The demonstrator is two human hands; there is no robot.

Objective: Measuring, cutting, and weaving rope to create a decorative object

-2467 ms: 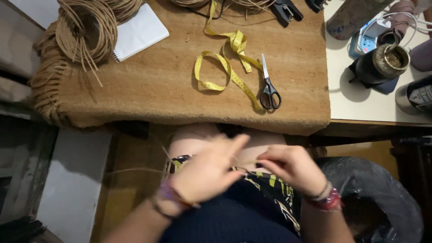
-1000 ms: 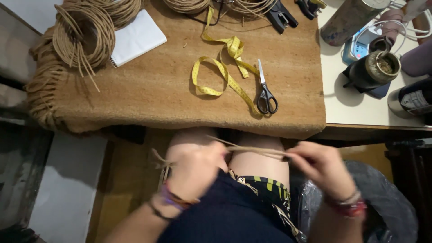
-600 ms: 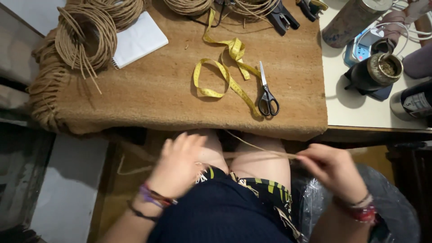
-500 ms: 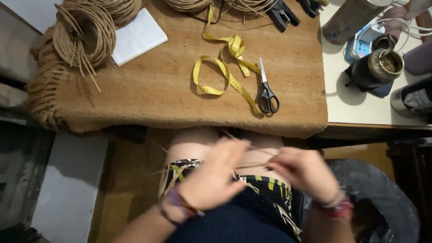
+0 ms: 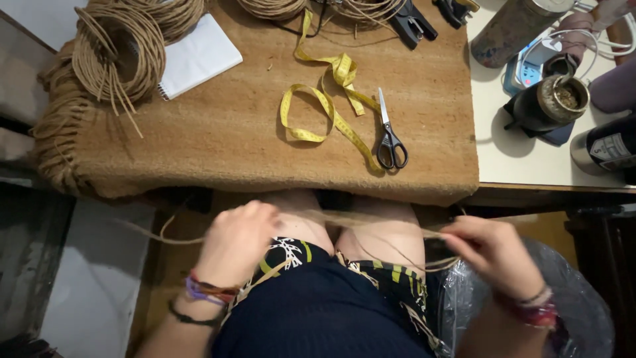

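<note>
Hands drawn apart since half a second ago; fibre strand (image 5: 371, 222) pulled taut across the lap.
Left hand (image 5: 235, 242) and right hand (image 5: 490, 248) are each closed, pinching the strand's ends. Coiled cord (image 5: 119, 50), scissors (image 5: 391, 142) and tape measure (image 5: 324, 99) lie unused on the mat (image 5: 218, 146); work judged early.

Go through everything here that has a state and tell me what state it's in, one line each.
left hand: closed on the cord
right hand: pinching the cord
cord: stretched between both hands over the lap
scissors: closed, flat on the mat
tape measure: unrolled, looped
notebook: closed
cord coil: wound, ends loose
</note>
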